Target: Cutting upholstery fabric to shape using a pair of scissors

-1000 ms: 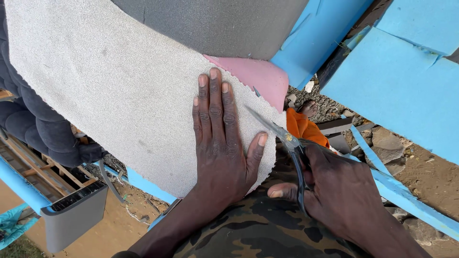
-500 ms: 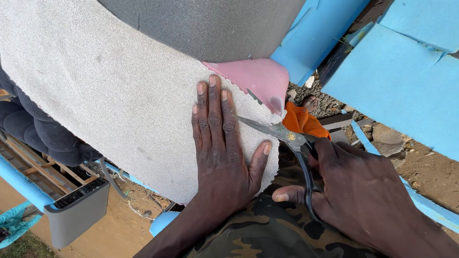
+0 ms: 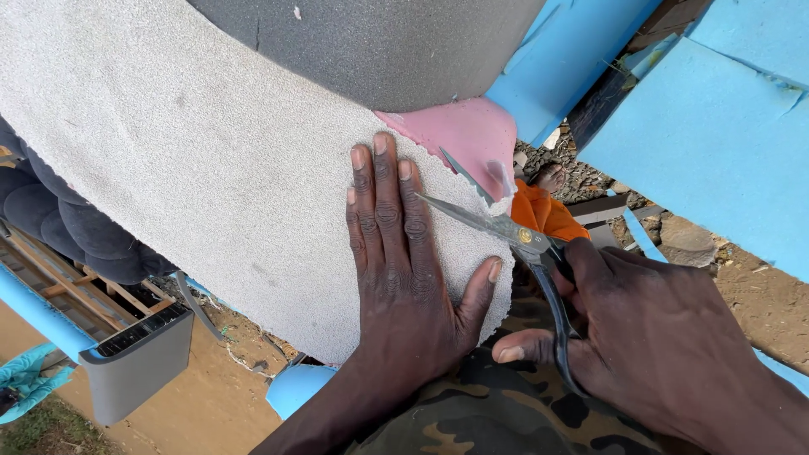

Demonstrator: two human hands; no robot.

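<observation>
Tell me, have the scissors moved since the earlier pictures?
Yes. The scissors have advanced up and left along the edge of the grey fabric, their open blades now closer to the left hand pressing it flat.

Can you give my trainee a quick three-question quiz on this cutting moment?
1. True or false: the left hand lies flat on the grey fabric sheet.
2. Which tool does the right hand hold? A) knife B) scissors C) stapler
3. What colour is the foam piece showing beyond the fabric's edge, near the blade tips?

Key: 1 true; 2 B, with the blades open at the fabric's edge; 3 pink.
</observation>
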